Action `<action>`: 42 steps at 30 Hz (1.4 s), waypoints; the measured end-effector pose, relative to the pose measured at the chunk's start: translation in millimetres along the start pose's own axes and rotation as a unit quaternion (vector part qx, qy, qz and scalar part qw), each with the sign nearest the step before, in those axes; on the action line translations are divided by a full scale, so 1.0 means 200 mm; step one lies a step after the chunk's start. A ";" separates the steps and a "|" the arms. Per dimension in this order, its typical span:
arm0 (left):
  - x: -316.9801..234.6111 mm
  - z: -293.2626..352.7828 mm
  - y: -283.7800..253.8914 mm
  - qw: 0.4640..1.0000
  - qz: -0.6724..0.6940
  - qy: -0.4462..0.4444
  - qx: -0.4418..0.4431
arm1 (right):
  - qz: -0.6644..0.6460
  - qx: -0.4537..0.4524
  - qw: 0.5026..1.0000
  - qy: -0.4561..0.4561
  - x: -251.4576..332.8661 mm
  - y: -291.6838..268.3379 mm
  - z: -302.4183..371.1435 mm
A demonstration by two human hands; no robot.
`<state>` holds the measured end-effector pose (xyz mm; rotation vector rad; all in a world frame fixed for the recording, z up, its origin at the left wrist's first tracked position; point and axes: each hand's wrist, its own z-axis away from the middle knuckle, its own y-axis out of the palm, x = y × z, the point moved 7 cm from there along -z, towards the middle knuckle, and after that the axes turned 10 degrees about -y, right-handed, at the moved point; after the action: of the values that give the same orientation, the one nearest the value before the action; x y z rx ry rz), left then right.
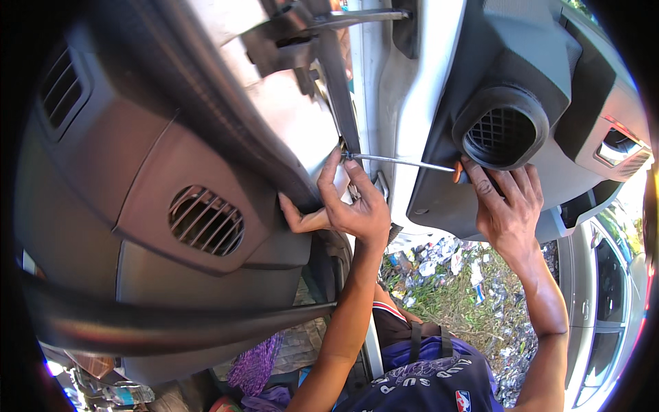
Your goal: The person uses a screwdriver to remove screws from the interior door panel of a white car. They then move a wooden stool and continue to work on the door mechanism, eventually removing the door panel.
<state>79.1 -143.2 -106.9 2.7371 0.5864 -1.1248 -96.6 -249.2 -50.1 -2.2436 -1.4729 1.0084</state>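
Observation:
A long screwdriver [405, 162] with an orange and dark handle lies almost level across the gap between the open car door and the body. My right hand [508, 206] is wrapped round its handle, just below the round vent duct [501, 128] on the door panel. At the shaft's other end my left hand [353, 206] has its thumb side by the dark door seal [233, 123]. Its index and middle fingertips close in around the screwdriver's tip, at a small dark fastener [345, 155] on the door frame. Whether those fingertips grip the fastener or only steady the tip is hard to see.
At left is the dashboard [151, 158] with a slatted vent [206, 218] and the steering wheel rim [206, 323]. A door check arm [364, 17] spans the top. Litter and grass [446, 275] cover the ground below; another car [604, 302] stands at right.

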 end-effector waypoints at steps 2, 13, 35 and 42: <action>-0.01 -0.02 -0.03 0.999 0.026 0.005 -0.025 | 0.016 0.006 1.000 -0.010 0.00 -0.01 -0.02; 0.21 0.14 0.18 0.930 0.339 -0.086 0.114 | -0.429 0.176 0.840 0.282 -0.02 -0.05 -0.07; 0.11 0.07 0.04 0.993 -0.043 0.112 0.010 | -0.028 0.111 0.992 -0.062 0.12 -0.07 0.04; 0.10 0.07 0.04 0.996 -0.011 0.080 -0.041 | -0.147 0.171 0.969 0.105 0.09 0.07 0.22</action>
<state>86.3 -147.5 -130.1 2.7729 0.6675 -0.8715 -113.1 -246.0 -95.9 -1.7687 -1.3668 0.8298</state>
